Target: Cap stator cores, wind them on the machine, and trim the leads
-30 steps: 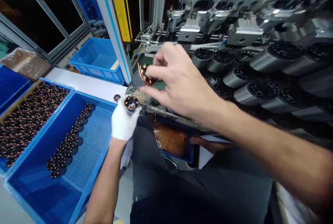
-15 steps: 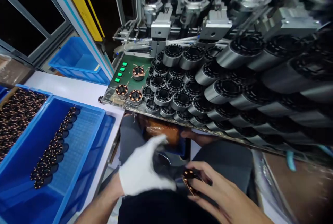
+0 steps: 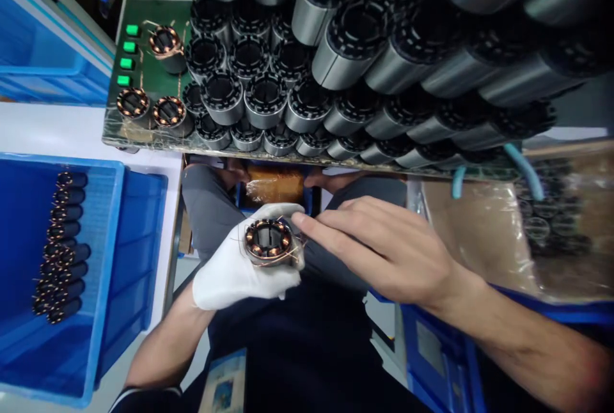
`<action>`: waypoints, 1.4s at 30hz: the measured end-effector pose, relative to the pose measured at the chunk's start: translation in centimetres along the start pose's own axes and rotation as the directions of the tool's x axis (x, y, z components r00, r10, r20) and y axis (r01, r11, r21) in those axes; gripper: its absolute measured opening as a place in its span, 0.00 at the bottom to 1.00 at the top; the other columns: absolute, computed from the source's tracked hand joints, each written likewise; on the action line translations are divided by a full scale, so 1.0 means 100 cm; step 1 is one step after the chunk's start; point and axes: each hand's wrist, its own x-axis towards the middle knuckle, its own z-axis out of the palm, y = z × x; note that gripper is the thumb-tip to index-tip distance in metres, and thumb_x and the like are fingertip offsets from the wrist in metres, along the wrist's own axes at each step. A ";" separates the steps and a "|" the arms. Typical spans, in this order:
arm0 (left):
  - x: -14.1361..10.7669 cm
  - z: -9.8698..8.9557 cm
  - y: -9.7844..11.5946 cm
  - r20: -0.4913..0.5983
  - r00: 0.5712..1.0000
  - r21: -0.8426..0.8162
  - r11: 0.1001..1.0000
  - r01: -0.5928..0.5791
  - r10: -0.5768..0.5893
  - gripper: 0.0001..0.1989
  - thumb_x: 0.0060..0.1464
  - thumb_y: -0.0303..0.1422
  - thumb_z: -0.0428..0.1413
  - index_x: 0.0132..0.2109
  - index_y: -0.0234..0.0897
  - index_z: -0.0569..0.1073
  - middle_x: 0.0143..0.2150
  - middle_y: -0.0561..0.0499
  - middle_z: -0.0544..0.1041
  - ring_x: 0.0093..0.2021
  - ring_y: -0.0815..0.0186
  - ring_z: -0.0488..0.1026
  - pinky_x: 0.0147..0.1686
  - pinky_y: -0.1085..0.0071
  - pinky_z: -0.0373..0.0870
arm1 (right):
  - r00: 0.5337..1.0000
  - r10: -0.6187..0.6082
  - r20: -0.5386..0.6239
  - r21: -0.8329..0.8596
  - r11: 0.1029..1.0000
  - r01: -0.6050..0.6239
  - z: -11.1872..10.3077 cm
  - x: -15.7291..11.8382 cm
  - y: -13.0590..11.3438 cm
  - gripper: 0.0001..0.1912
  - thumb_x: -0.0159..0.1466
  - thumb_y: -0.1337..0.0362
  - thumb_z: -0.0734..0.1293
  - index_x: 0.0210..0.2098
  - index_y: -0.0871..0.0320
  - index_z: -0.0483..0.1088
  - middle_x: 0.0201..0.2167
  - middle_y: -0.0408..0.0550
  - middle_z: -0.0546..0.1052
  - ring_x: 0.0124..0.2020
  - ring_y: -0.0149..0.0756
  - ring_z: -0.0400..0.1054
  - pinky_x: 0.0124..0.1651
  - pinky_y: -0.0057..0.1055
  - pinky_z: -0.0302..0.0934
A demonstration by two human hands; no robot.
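My left hand (image 3: 235,272), in a white glove, is wrapped round a wound stator (image 3: 269,241) with its copper coils and dark slotted ring facing up. Thin copper wires stick out from its rim. My bare right hand (image 3: 384,247) reaches in from the right, its index fingertip at the stator's right edge near the glove. Its other fingers are bent close together, and whether they pinch a wire is too small to tell.
Stacked metal stator cores (image 3: 266,100) crowd the bench ahead. Three wound stators, one of them here (image 3: 165,48), stand on its green left end (image 3: 144,10). A blue bin (image 3: 112,221) at left holds a row of wound stators. A brown box (image 3: 470,234) lies right.
The stator has passed from my right hand into my gloved left hand, which has closed round it. My right hand now reaches toward its rim. The view has shifted.
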 end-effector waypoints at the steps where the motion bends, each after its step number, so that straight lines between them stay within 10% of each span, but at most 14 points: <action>1: 0.000 0.002 0.000 0.008 1.000 -0.013 1.000 0.025 -0.025 0.40 0.52 0.29 0.74 0.72 0.41 0.77 0.40 0.53 0.86 0.37 0.60 0.86 0.50 0.59 0.87 | 0.999 0.033 0.009 0.051 0.998 -0.033 -0.002 -0.002 0.000 0.20 0.79 0.71 0.70 0.65 0.47 0.83 0.48 0.50 0.90 0.39 0.44 0.83 0.42 0.42 0.75; 4: 0.006 0.009 0.000 -0.045 0.999 0.103 0.995 -0.003 0.007 0.26 0.51 0.29 0.72 0.58 0.40 0.82 0.42 0.51 0.86 0.40 0.60 0.85 0.49 0.62 0.85 | 0.983 0.182 0.004 0.432 0.887 -0.166 -0.001 -0.004 -0.016 0.07 0.79 0.66 0.72 0.51 0.49 0.84 0.45 0.49 0.87 0.36 0.39 0.81 0.40 0.37 0.76; 7: 0.015 0.019 -0.004 -0.090 0.984 0.221 0.966 -0.132 0.155 0.17 0.47 0.32 0.75 0.43 0.41 0.80 0.42 0.50 0.85 0.43 0.59 0.84 0.50 0.62 0.83 | 0.883 0.465 0.070 0.930 0.289 -0.226 0.018 -0.002 -0.048 0.10 0.83 0.58 0.70 0.42 0.51 0.76 0.43 0.44 0.82 0.22 0.26 0.71 0.26 0.26 0.69; 9: 0.019 0.031 -0.010 -0.123 0.972 -0.028 0.978 -0.207 0.202 0.24 0.47 0.45 0.78 0.42 0.43 0.74 0.37 0.51 0.81 0.36 0.63 0.78 0.40 0.65 0.80 | 0.806 0.586 0.084 0.993 0.016 -0.115 0.039 0.000 -0.066 0.11 0.83 0.58 0.69 0.42 0.51 0.72 0.39 0.40 0.78 0.15 0.20 0.57 0.16 0.22 0.53; 12: 0.025 0.049 -0.017 -0.238 0.967 -0.447 0.874 -0.193 0.092 0.33 0.49 0.58 0.74 0.44 0.45 0.65 0.34 0.57 0.70 0.23 0.73 0.57 0.22 0.72 0.59 | 0.821 0.551 -0.149 0.938 0.342 -0.059 0.068 -0.004 -0.077 0.06 0.80 0.62 0.71 0.43 0.51 0.73 0.38 0.43 0.79 0.22 0.28 0.67 0.23 0.26 0.64; 15: 0.036 0.050 -0.017 -0.277 0.960 -0.528 0.843 -0.106 -0.053 0.24 0.62 0.54 0.63 0.45 0.46 0.61 0.35 0.59 0.59 0.22 0.73 0.40 0.17 0.69 0.45 | 0.867 0.443 -0.228 0.791 0.603 -0.100 0.076 -0.017 -0.069 0.04 0.79 0.65 0.70 0.44 0.52 0.74 0.38 0.48 0.82 0.33 0.36 0.77 0.34 0.31 0.72; 19: 0.049 0.019 -0.013 -0.354 0.882 0.077 0.950 -0.303 0.311 0.22 0.62 0.54 0.64 0.44 0.45 0.65 0.42 0.53 0.67 0.29 0.69 0.58 0.28 0.67 0.66 | 0.830 0.545 -0.122 0.828 0.517 -0.218 0.059 -0.033 -0.052 0.11 0.81 0.58 0.69 0.41 0.52 0.76 0.30 0.42 0.76 0.27 0.33 0.69 0.30 0.31 0.64; 23: 0.044 -0.006 -0.018 0.025 0.798 0.535 0.667 -0.519 0.602 0.25 0.54 0.34 0.76 0.52 0.44 0.73 0.52 0.48 0.75 0.52 0.58 0.76 0.55 0.59 0.77 | 0.752 0.623 0.215 0.792 0.339 -0.507 0.045 -0.031 -0.039 0.15 0.81 0.52 0.72 0.41 0.53 0.76 0.30 0.40 0.73 0.27 0.31 0.64 0.31 0.31 0.57; 26: 0.034 -0.008 -0.024 0.098 0.851 0.371 0.774 -0.512 0.516 0.32 0.55 0.28 0.77 0.61 0.47 0.73 0.58 0.47 0.78 0.59 0.57 0.79 0.61 0.60 0.78 | 0.779 0.569 0.263 0.868 0.214 -0.449 0.053 -0.028 -0.036 0.20 0.82 0.56 0.71 0.34 0.54 0.69 0.25 0.36 0.68 0.23 0.28 0.60 0.29 0.30 0.54; 29: 0.026 0.000 -0.027 0.074 0.954 -0.065 0.956 -0.286 0.291 0.29 0.61 0.43 0.76 0.64 0.43 0.77 0.57 0.43 0.82 0.51 0.57 0.82 0.51 0.64 0.81 | 0.811 0.520 0.267 0.920 0.114 -0.376 0.067 -0.031 -0.041 0.22 0.85 0.55 0.66 0.33 0.53 0.67 0.23 0.36 0.67 0.21 0.29 0.61 0.28 0.30 0.56; 33: 0.028 0.015 -0.026 0.114 0.992 -0.611 0.784 0.108 -0.047 0.34 0.57 0.60 0.73 0.56 0.40 0.79 0.41 0.47 0.79 0.26 0.71 0.67 0.22 0.75 0.61 | 0.795 0.530 0.295 0.886 0.159 -0.435 0.071 -0.036 -0.047 0.24 0.86 0.57 0.64 0.31 0.54 0.66 0.24 0.38 0.68 0.25 0.29 0.62 0.31 0.31 0.55; 39: 0.042 0.025 -0.036 0.035 0.990 -0.659 0.742 0.123 -0.133 0.23 0.48 0.47 0.77 0.42 0.39 0.79 0.36 0.51 0.75 0.28 0.69 0.68 0.23 0.74 0.64 | 0.864 0.503 -0.018 0.745 0.583 -0.324 0.046 -0.026 -0.040 0.16 0.75 0.68 0.69 0.30 0.55 0.67 0.47 0.50 0.78 0.40 0.36 0.69 0.42 0.37 0.67; 42: 0.044 0.022 -0.048 0.065 0.982 -0.514 0.838 0.185 -0.177 0.24 0.56 0.53 0.74 0.43 0.37 0.81 0.34 0.50 0.76 0.32 0.65 0.72 0.29 0.70 0.71 | 0.894 0.445 -0.051 0.832 0.514 -0.209 0.047 -0.019 -0.035 0.15 0.73 0.70 0.68 0.30 0.54 0.64 0.41 0.48 0.80 0.35 0.35 0.69 0.38 0.36 0.67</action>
